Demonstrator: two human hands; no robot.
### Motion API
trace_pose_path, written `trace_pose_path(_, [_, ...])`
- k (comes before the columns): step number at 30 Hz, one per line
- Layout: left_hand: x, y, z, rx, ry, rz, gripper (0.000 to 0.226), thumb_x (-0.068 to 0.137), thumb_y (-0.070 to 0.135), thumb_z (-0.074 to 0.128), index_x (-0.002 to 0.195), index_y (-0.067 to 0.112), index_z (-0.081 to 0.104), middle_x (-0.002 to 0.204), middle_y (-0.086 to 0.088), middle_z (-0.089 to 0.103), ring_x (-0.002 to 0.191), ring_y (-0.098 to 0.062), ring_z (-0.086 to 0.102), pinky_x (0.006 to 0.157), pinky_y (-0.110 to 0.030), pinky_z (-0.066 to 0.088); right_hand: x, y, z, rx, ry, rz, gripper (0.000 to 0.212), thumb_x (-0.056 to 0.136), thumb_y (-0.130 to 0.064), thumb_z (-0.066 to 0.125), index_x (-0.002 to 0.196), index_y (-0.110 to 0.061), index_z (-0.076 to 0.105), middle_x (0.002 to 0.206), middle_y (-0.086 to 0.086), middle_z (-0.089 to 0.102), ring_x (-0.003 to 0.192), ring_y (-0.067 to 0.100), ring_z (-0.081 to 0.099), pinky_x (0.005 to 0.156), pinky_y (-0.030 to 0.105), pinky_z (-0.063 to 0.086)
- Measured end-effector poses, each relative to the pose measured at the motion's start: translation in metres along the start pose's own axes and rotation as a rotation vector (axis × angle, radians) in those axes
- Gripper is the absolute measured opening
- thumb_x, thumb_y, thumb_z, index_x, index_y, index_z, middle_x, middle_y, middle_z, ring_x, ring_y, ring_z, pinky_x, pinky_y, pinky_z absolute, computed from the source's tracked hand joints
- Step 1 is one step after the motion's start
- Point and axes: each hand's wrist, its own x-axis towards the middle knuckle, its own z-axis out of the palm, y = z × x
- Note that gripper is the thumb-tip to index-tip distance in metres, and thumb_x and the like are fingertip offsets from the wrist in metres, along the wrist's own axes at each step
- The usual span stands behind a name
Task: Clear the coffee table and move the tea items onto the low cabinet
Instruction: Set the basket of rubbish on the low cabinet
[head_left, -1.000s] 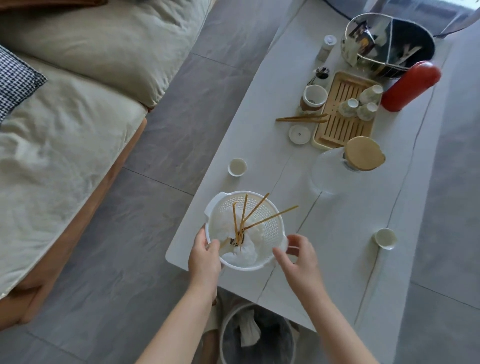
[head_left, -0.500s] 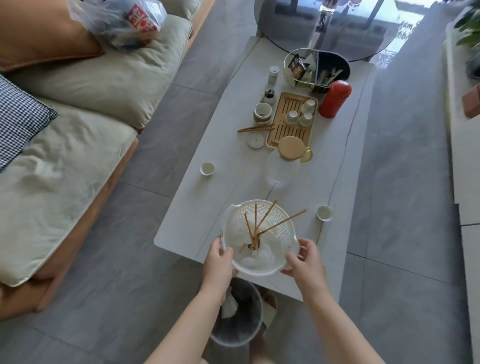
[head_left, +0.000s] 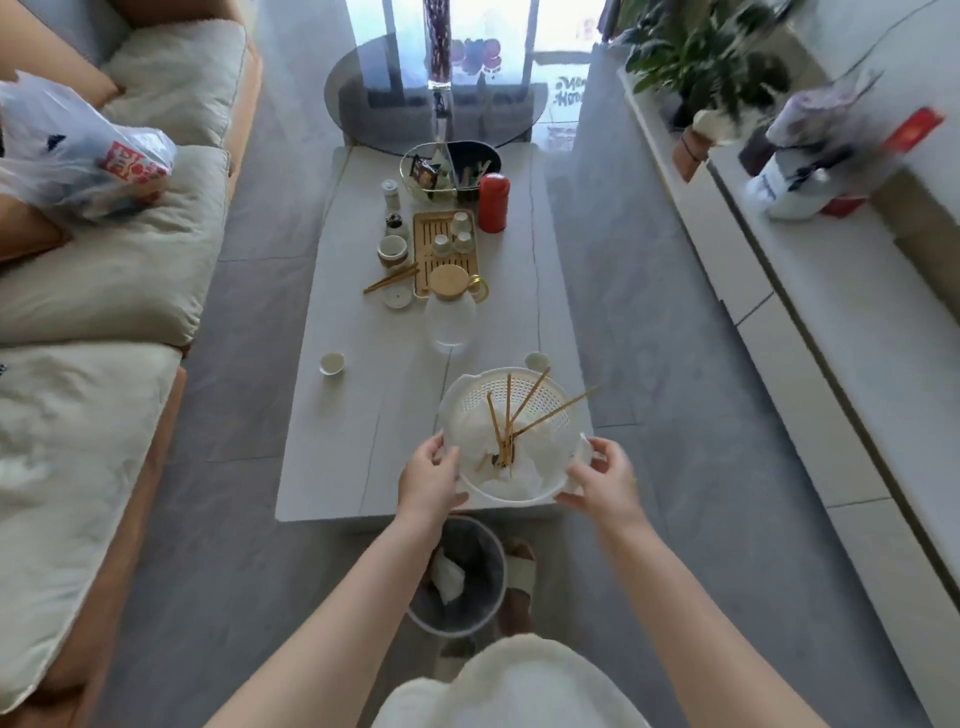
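Observation:
A white colander (head_left: 470, 400) with crumpled tissues and several bamboo skewers (head_left: 540, 415) in it hangs over the near right end of the white coffee table (head_left: 363, 415). My left hand (head_left: 431, 480) grips its left rim and my right hand (head_left: 602, 480) grips its right handle. Farther back on the table stand a bamboo tea tray (head_left: 436, 260) with three small cups, a glass pitcher with a wooden lid (head_left: 451, 306), a red canister (head_left: 492, 202), a mug (head_left: 392, 250), wooden tongs (head_left: 390, 279) and two loose small cups (head_left: 332, 362) (head_left: 536, 360).
A grey waste bin (head_left: 457, 582) with tissue inside stands on the floor below the table's near edge, next to my slippered foot (head_left: 519, 577). The sofa (head_left: 104, 291) runs along the left. The long low cabinet (head_left: 841, 332) lines the right, holding a plant and bags.
The view has pulled up and back, taking in the whole room. The colander has shifted right along the table's near end, held in both hands throughout.

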Motion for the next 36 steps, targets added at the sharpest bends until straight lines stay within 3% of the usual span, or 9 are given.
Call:
trace_pose_path(3, [-0.031,0.004,0.014,0.048,-0.091,0.055,0.038,0.095,0.021,0.053,0.133,0.018,0.049,0.113,-0.002,0.060,0.098,-0.021,0.062,0.066,-0.030,0.059,-0.036,0.010,-0.032,0.099,0.088,-0.005,0.032,0.085,-0.007,0.062,0.113,-0.017,0.050,0.101,-0.002,0.058,0.092,0.017,0.061,0.064,0.034,0.060])
trace_pose_path(8, [-0.081,0.005,0.065,0.109,-0.248,0.092,0.043,0.092,0.011,0.059,0.133,0.014,0.048,0.110,-0.009,0.063,0.087,-0.018,0.066,0.048,-0.022,0.055,-0.083,0.029,-0.103,0.238,0.258,-0.014,0.028,0.084,0.001,0.060,0.106,-0.014,0.053,0.101,0.004,0.060,0.090,0.020,0.062,0.062,0.036,0.060])
trace_pose_path(12, [-0.121,0.004,0.131,0.195,-0.388,0.128,0.052,0.088,0.006,0.063,0.136,0.017,0.046,0.105,-0.013,0.064,0.087,-0.024,0.067,0.056,-0.029,0.057,-0.109,0.042,-0.176,0.343,0.377,-0.022,0.026,0.083,0.004,0.057,0.104,-0.011,0.054,0.099,0.002,0.062,0.088,0.017,0.062,0.055,0.029,0.058])
trace_pose_path(16, [-0.166,-0.011,0.217,0.271,-0.483,0.165,0.051,0.089,0.002,0.059,0.137,0.013,0.046,0.097,-0.014,0.064,0.080,-0.028,0.066,0.075,-0.047,0.057,-0.128,0.068,-0.264,0.406,0.501,-0.020,0.023,0.083,0.002,0.059,0.104,-0.008,0.056,0.103,0.007,0.064,0.092,0.020,0.064,0.059,0.030,0.058])
trace_pose_path(21, [-0.214,-0.039,0.315,0.356,-0.537,0.178,0.052,0.089,0.005,0.059,0.138,0.016,0.047,0.093,-0.012,0.065,0.075,-0.028,0.062,0.082,-0.051,0.057,-0.144,0.097,-0.365,0.422,0.618,-0.002,0.025,0.083,0.003,0.059,0.105,-0.008,0.059,0.103,0.009,0.064,0.090,0.021,0.063,0.065,0.034,0.059])
trace_pose_path(25, [-0.261,-0.064,0.396,0.425,-0.646,0.178,0.052,0.091,0.006,0.056,0.140,0.017,0.044,0.106,-0.016,0.064,0.079,-0.025,0.062,0.079,-0.045,0.058,-0.160,0.126,-0.451,0.476,0.752,0.029,0.031,0.086,0.002,0.059,0.115,-0.008,0.060,0.098,0.004,0.064,0.087,0.020,0.064,0.063,0.032,0.058])
trace_pose_path(32, [-0.311,-0.087,0.517,0.524,-0.799,0.104,0.055,0.090,-0.002,0.054,0.141,0.015,0.042,0.093,-0.004,0.058,0.074,-0.015,0.062,0.052,-0.022,0.053,-0.161,0.167,-0.558,0.570,0.962,0.112,0.027,0.082,0.004,0.060,0.108,0.001,0.063,0.093,0.010,0.067,0.079,0.021,0.065,0.057,0.027,0.054])
trace_pose_path(36, [-0.314,-0.099,0.585,0.612,-0.840,0.088,0.055,0.088,-0.006,0.054,0.139,0.015,0.045,0.098,-0.005,0.057,0.080,-0.017,0.061,0.059,-0.026,0.055,-0.142,0.184,-0.603,0.637,1.060,0.162,0.034,0.082,0.003,0.062,0.116,-0.001,0.057,0.096,0.009,0.061,0.081,0.026,0.063,0.061,0.033,0.054])
